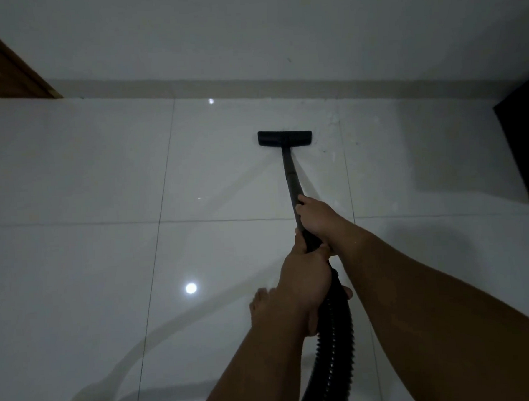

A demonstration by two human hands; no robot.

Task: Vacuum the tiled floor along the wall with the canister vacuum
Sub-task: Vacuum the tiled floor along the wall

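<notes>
We are looking down at a person's two bare arms reaching forward over a glossy white tiled floor (71,167) in a dimly lit room. The right hand (314,216) is gripping the slim dark grey rigid wand (290,174) of the canister vacuum with its fingers wrapped fully around the tube, while the left hand (304,275) is closing tightly around the same wand just below it, where the tube is meeting the black ribbed flexible hose (335,343). The two hands are touching one another on the tube. The hose is curving down and leaving the frame at the bottom edge; the canister itself is lying outside our view. The flat black rectangular floor nozzle (284,137) is resting on the tiles near the pale beige skirting strip (251,84) that is running along the foot of the plain white wall (248,26). A bare foot (262,307) is showing on the floor just beneath the left forearm. A brown wooden edge (8,69) is cutting into the upper left corner, and a dark black block (527,143) is standing at the right. Round lamp reflections are glinting on the tiles.
</notes>
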